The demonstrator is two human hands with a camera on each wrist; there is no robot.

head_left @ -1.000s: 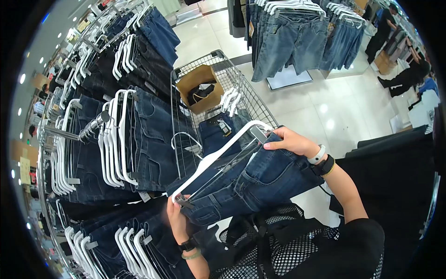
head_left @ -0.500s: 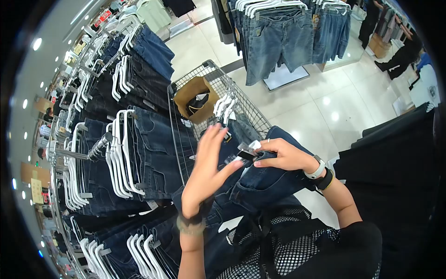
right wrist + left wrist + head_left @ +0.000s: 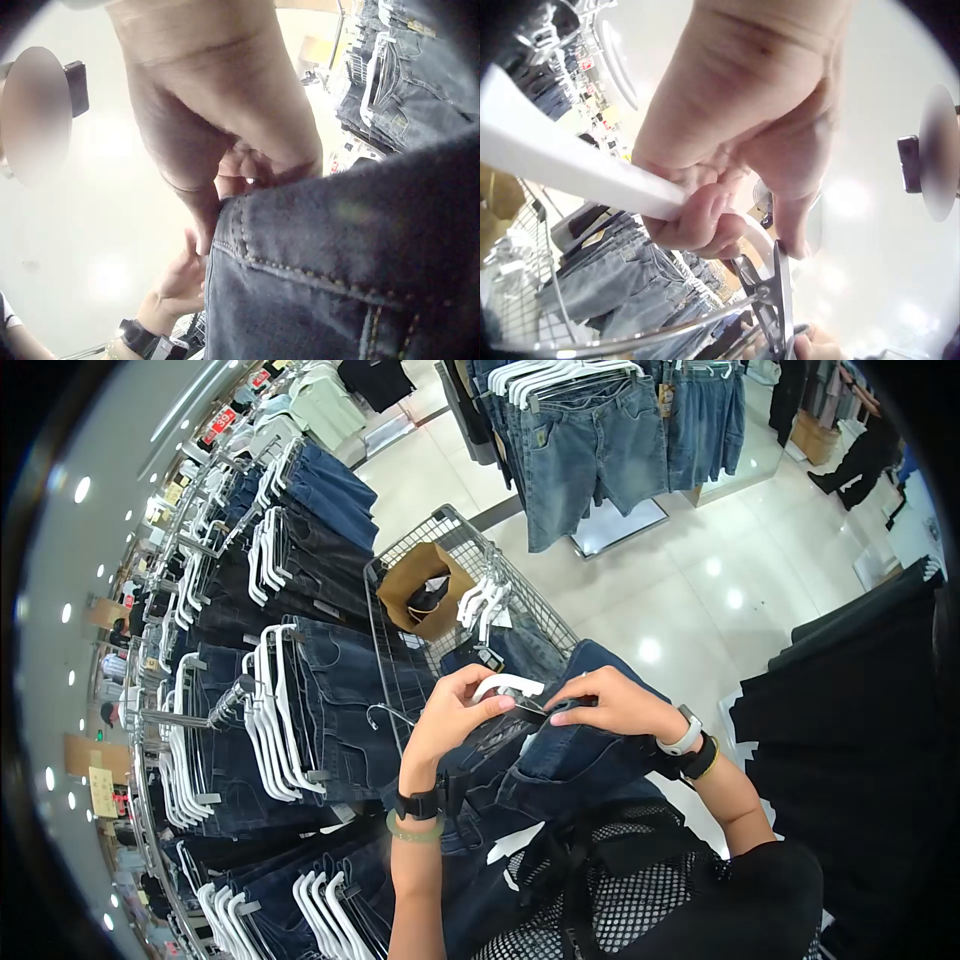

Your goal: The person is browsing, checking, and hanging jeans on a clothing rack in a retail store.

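In the head view the left hand (image 3: 455, 715) grips a white hanger (image 3: 508, 684) near its clip end. The left wrist view shows its fingers curled round the white hanger (image 3: 577, 169), with the thumb at a metal clip (image 3: 769, 296). Dark blue jeans (image 3: 570, 760) hang from the right hand (image 3: 620, 705), which pinches their waistband just beside the clip. From the right wrist view, the right hand (image 3: 225, 112) holds the edge of the denim (image 3: 322, 247), and the left hand (image 3: 180, 281) is close by. Whether the clip still bites the cloth I cannot tell.
A wire shopping cart (image 3: 530, 595) stands ahead with a brown paper bag (image 3: 400, 585) and folded denim inside. Racks of jeans (image 3: 345, 685) line the left. Denim shorts (image 3: 590, 455) hang ahead, and black garments (image 3: 850, 730) hang at the right.
The left hand has left the hanger's near end, reached across to the right hand's side, and now grips the hanger there. The hanger has swung round, and the view has shifted slightly.
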